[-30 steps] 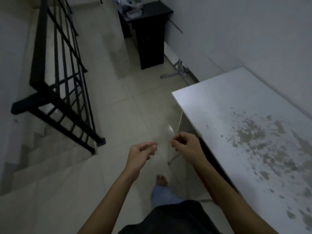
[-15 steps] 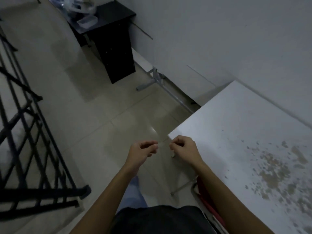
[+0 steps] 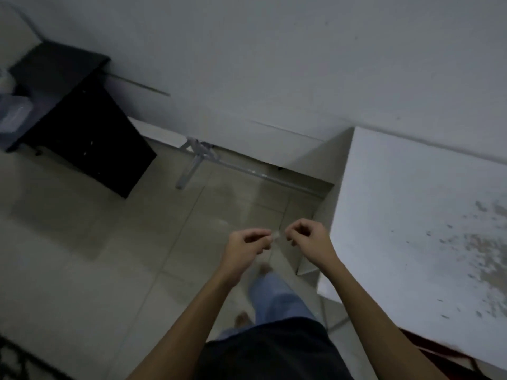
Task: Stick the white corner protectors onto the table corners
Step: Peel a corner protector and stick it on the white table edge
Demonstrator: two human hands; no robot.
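A small pale corner protector (image 3: 276, 237) sits between my fingertips at chest height over the tiled floor. My left hand (image 3: 245, 246) pinches its left side and my right hand (image 3: 308, 239) pinches its right side, fingers curled. The piece is tiny and blurred, so its shape is unclear. The white table (image 3: 397, 215) with a stained top stands just right of my right hand. Its short end faces me and its far left corner (image 3: 354, 129) meets the wall. My right forearm crosses the near left corner.
A black cabinet (image 3: 82, 127) with plastic containers (image 3: 13, 113) on top stands at the far left by the wall. A grey metal frame (image 3: 197, 157) lies on the floor along the wall. A dark railing (image 3: 16, 360) shows at bottom left. Something red (image 3: 439, 352) lies under the table.
I have stepped forward and turned right, so the railing and stairs slid out of view and the table's short end came beside my hands. Both hands stayed close together.
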